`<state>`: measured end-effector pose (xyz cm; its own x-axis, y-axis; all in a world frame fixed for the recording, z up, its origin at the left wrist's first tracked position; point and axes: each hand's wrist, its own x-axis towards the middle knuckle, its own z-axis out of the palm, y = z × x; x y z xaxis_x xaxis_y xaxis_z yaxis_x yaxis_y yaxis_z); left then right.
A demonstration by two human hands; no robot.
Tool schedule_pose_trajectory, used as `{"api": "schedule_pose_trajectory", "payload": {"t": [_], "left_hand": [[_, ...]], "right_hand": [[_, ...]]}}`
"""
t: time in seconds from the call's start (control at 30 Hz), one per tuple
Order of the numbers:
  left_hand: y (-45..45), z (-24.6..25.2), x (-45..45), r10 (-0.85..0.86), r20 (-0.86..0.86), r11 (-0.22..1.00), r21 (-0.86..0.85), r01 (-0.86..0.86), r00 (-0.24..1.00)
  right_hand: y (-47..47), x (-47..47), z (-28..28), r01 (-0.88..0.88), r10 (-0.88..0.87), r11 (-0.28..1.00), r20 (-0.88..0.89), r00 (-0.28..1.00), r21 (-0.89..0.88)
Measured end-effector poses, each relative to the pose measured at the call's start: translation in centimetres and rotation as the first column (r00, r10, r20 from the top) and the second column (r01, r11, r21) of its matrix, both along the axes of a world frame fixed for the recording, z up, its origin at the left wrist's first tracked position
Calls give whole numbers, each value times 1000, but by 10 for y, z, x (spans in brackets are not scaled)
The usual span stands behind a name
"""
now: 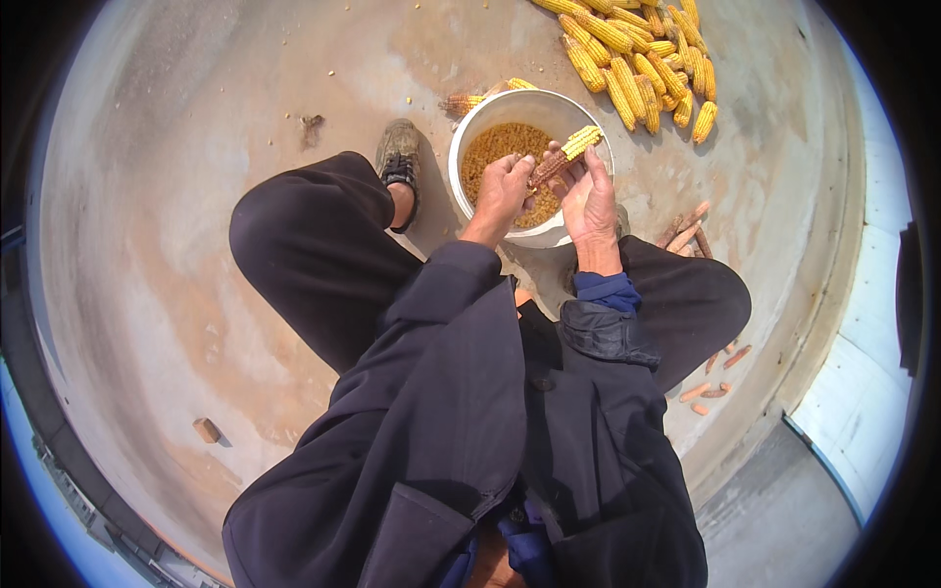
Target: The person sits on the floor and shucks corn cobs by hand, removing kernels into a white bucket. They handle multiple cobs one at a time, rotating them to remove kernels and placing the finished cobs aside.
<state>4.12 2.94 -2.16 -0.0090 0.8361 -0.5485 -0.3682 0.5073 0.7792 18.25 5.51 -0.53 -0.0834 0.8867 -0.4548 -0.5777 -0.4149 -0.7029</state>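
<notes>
A partly shelled corn cob (564,156) is held slantwise over a white plastic bucket (456,158). Yellow kernels cover its upper right end, while the lower left part is bare and reddish. My left hand (503,192) grips the bare lower end between thumb and fingers. Around the cob from the right, my right hand (588,192) has its fingers behind it and its thumb near the kernelled end. Loose corn kernels (500,147) lie inside the bucket, partly hidden by both hands.
A heap of unshelled corn ears (647,66) lies at the upper right. More ears (463,104) rest behind the bucket. Bare cobs (685,229) are piled by my right knee, and others (695,392) lie lower down. A brick piece (206,431) sits on the concrete floor at left.
</notes>
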Motion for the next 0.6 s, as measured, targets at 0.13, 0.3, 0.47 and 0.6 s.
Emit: {"api": "schedule_pose_trajectory", "payload": {"t": [0.13, 0.3, 0.47, 0.6], "left_hand": [[3, -5, -3, -26, -127, 996, 81, 37, 992], [9, -7, -11, 22, -78, 999, 47, -19, 997], [13, 5, -8, 51, 54, 998, 45, -54, 997], [10, 9, -3, 12, 73, 991, 128, -22, 997]], "right_hand": [[-17, -11, -9, -117, 123, 992, 180, 976, -43], [-27, -4, 2, -61, 77, 995, 212, 974, -81], [-47, -15, 20, -165, 180, 976, 106, 978, -140], [-55, -18, 26, -177, 189, 958, 34, 981, -224]]}}
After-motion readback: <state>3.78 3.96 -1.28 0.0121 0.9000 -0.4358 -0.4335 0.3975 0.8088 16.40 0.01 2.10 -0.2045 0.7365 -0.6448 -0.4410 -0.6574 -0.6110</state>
